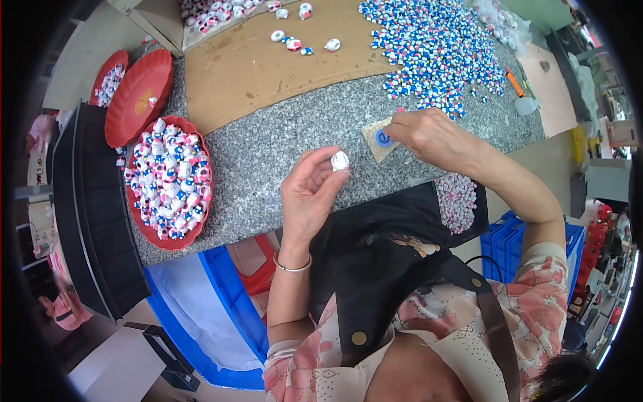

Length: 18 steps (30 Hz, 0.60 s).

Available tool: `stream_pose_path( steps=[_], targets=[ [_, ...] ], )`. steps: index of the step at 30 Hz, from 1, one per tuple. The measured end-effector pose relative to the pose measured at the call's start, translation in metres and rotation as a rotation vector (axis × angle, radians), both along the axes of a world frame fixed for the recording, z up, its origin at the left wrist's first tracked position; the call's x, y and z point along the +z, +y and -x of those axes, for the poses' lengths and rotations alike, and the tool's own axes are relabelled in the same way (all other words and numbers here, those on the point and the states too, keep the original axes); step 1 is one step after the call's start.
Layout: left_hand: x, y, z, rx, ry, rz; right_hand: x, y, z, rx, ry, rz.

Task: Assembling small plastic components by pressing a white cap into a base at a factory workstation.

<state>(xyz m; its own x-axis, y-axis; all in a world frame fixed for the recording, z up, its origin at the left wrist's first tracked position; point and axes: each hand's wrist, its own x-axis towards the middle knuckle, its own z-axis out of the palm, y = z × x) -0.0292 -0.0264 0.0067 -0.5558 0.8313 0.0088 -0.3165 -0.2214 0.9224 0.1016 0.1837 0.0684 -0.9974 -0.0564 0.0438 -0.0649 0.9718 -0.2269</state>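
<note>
Between the thumb and fingers of my left hand (313, 184) is a small white round figurine head (340, 161), held just above the grey speckled table (268, 144). My right hand (432, 137) is closed in a pinch, its fingertips over a beige square pad (378, 151). A small round blue lid or dish (383, 139) sits on that pad, right by those fingertips. What the right fingers grip is hidden; a bit of pink shows just beyond them. The two hands are apart.
To the left, a red scalloped plate (207, 209) is heaped with small white, pink and blue figurines, near another red plate (130, 110). Cardboard (234, 80) bears several white pieces. Tiny blue-and-white parts (439, 53) pile at far right, near an orange-handled tool (514, 83). Pink pieces (457, 201) lie below.
</note>
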Motion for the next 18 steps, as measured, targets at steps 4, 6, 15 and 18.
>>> stream_pose_path(
  steps=[4,6,15,18],
  targets=[
    [0.001,0.002,0.0,0.058,0.11,0.031,0.008,-0.006,0.01,0.049,-0.076,-0.063],
    [-0.002,0.005,0.0,0.063,0.141,0.038,0.007,-0.005,0.012,0.063,-0.11,-0.06],
    [-0.011,0.017,-0.006,0.111,0.33,0.085,-0.004,-0.007,-0.002,-0.04,0.078,0.046],
    [-0.017,0.024,-0.011,0.137,0.45,0.085,-0.004,-0.011,-0.006,-0.167,0.229,0.317]
  ],
)
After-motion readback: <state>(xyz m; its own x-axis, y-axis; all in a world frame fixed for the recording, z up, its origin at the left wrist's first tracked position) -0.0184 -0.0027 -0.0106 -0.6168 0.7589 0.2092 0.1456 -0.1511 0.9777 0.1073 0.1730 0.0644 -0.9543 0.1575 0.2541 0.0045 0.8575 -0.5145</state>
